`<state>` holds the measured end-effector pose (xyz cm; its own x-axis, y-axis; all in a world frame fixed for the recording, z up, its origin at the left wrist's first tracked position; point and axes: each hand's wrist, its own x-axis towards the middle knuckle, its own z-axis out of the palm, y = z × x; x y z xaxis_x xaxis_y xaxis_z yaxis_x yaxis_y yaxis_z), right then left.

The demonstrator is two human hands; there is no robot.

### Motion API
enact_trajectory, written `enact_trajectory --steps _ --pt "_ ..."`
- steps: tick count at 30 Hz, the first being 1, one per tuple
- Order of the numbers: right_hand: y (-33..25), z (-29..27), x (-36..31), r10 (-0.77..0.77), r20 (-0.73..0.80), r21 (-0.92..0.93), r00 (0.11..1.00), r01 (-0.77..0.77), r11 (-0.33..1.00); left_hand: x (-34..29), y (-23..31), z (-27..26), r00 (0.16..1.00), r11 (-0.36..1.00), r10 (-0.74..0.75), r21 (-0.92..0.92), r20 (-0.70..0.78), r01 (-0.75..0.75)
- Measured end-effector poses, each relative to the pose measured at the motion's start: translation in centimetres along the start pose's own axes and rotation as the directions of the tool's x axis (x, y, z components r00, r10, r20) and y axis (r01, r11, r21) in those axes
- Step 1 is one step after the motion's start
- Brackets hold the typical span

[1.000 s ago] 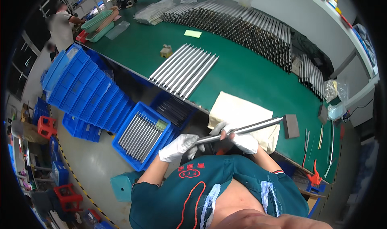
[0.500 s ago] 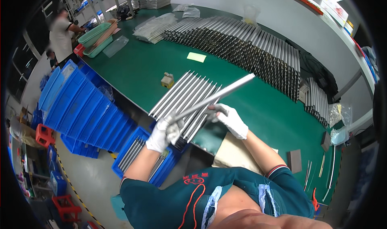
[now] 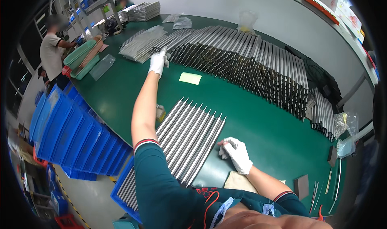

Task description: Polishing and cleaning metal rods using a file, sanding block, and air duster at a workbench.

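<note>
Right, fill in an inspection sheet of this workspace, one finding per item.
Surface: glossy green tabletop.
Job's things: row of silver metal rods with thin tips; behind, large stack of silver rods with dark ends.
Clutter: pale yellow paper slip, clear plastic bag, cream cloth, grey-brown rectangular block.
Hands: white-gloved left hand near the stack's left end, grip unclear; white-gloved right hand loosely curled, right of the row.
Cables: nothing clearly seen.
Surroundings: stacked blue plastic crates at left; co-worker in pale shirt beyond.
</note>
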<state>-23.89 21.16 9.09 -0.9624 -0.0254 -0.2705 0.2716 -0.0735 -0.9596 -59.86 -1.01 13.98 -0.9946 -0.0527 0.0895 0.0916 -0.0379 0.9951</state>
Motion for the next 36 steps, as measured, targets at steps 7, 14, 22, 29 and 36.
enact_trajectory --steps 7,14,22,29,36 --pt "0.1 0.0 0.3 0.068 0.031 0.045 0.997 -0.069 0.997 7.9 -4.4 4.2 0.998 0.993 0.04 0.116 -0.049 -0.034" --pt "-0.1 0.2 0.4 0.04 0.053 0.037 0.998 -0.042 0.998 8.0 -4.1 6.2 0.937 0.701 0.319 0.701 -0.145 -0.131" --pt "0.2 0.3 0.3 0.063 0.055 0.008 0.997 -0.063 0.998 4.1 -3.7 6.9 0.891 0.609 0.366 0.793 -0.27 -0.01" --pt "0.7 0.2 0.5 0.022 0.06 0.006 0.998 -0.022 1.0 6.0 -2.3 7.3 0.957 0.495 0.266 0.868 -0.116 -0.032" --pt "0.0 0.6 0.0 0.001 0.017 -0.039 1.0 -0.001 0.999 -1.9 1.1 1.5 0.906 0.24 0.333 0.906 0.26 -0.349"
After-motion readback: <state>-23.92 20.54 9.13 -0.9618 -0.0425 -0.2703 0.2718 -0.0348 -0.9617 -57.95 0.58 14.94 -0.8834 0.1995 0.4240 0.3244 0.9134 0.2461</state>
